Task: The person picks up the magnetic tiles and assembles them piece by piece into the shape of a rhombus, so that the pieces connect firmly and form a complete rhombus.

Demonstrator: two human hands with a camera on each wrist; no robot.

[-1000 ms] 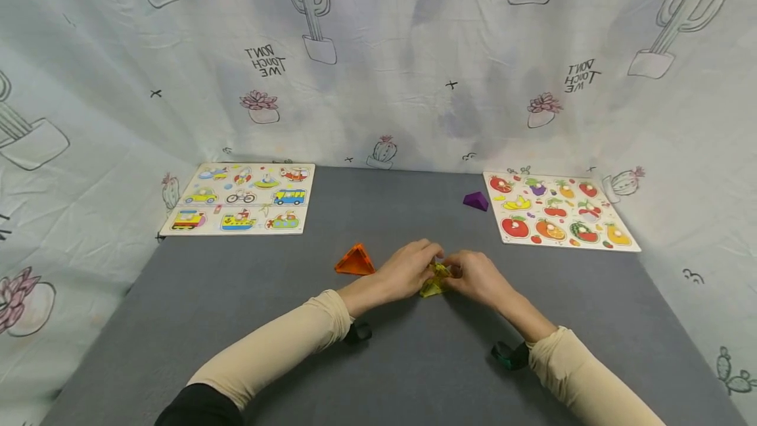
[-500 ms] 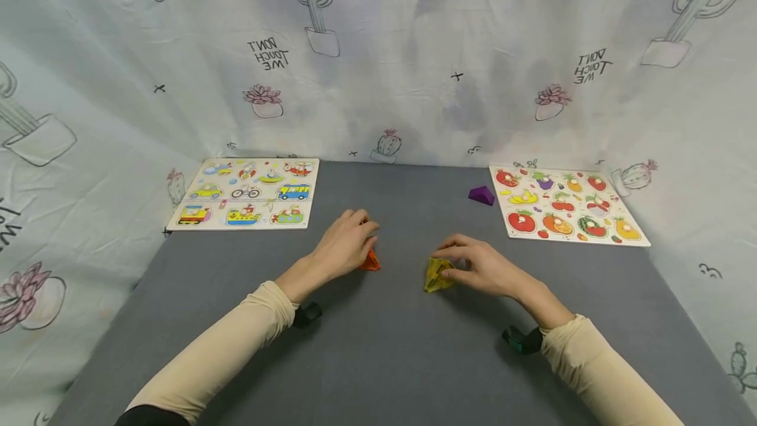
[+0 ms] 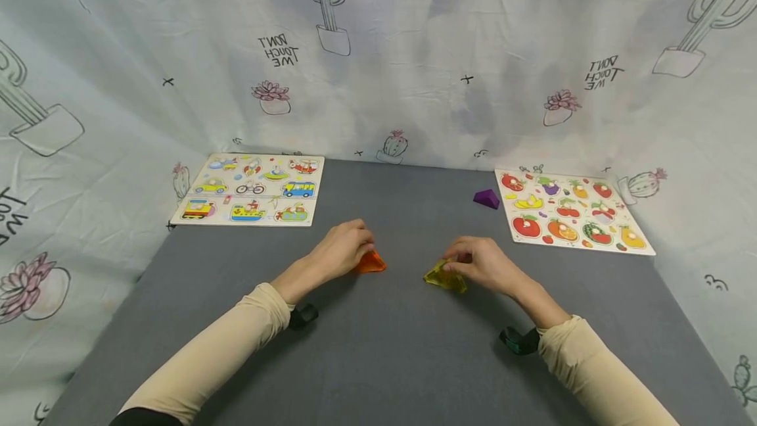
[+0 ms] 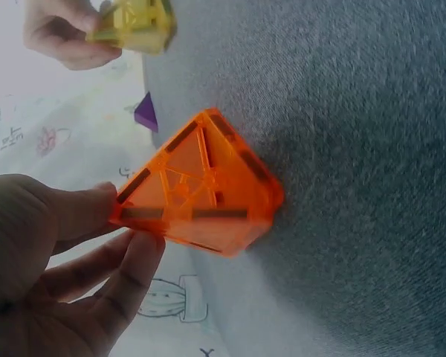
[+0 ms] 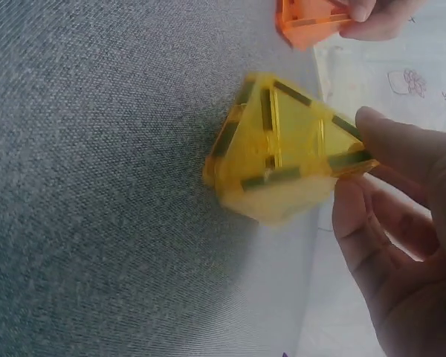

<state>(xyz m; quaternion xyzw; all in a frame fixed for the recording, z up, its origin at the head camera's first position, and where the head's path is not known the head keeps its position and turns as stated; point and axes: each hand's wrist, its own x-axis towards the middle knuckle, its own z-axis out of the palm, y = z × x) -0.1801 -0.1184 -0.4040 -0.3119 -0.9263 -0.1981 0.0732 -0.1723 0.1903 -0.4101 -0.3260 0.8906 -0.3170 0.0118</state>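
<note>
Near the middle of the table, my left hand (image 3: 343,248) pinches the tip of an orange translucent pyramid (image 4: 201,186) built from triangular magnetic tiles. Dark magnet strips line its edges in the left wrist view. To its right, my right hand (image 3: 481,261) holds a matching yellow pyramid (image 5: 282,149) by its apex between thumb and fingers. In the head view the orange piece (image 3: 370,262) is partly covered by the left fingers. A gap of grey table separates the two pyramids.
A purple pyramid-like piece (image 3: 487,199) lies at the back right, beside a fruit puzzle board (image 3: 573,212). At the back left lies a vehicle puzzle board (image 3: 251,190). A cactus-print curtain (image 3: 378,51) closes off the rear of the grey table (image 3: 378,360).
My left hand has left the yellow pyramid, moved left and taken hold of the orange one. The right hand has kept the yellow pyramid, which has turned a little.
</note>
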